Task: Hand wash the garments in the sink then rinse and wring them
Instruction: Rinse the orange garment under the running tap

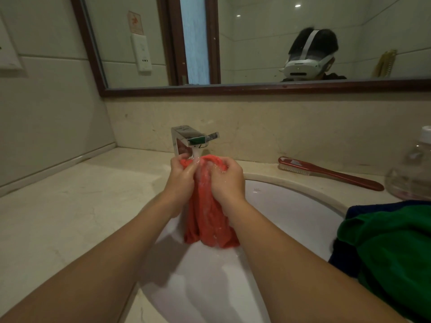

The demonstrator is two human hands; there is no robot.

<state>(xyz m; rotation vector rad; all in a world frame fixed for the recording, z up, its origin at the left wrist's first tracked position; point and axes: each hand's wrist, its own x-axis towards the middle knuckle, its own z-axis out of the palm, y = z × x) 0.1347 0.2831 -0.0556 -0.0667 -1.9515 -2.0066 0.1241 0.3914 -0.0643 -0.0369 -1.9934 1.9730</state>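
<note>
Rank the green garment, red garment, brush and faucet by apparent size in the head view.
1. green garment, though nearness to the camera inflates it
2. red garment
3. brush and faucet: too alike to rank

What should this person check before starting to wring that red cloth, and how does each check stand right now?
1. Both hands have a firm hold: ok. The left hand and right hand each grip the top of the red garment.
2. Rinse water reaches the cloth: ok. Water runs from the faucet onto the bunched top.
3. Cloth is over the sink, so drips fall inside: ok.
4. Soap fully rinsed out: cannot tell.
5. The green garment stays out of the way: ok. It lies over the sink's right rim, apart from the red one.
</note>
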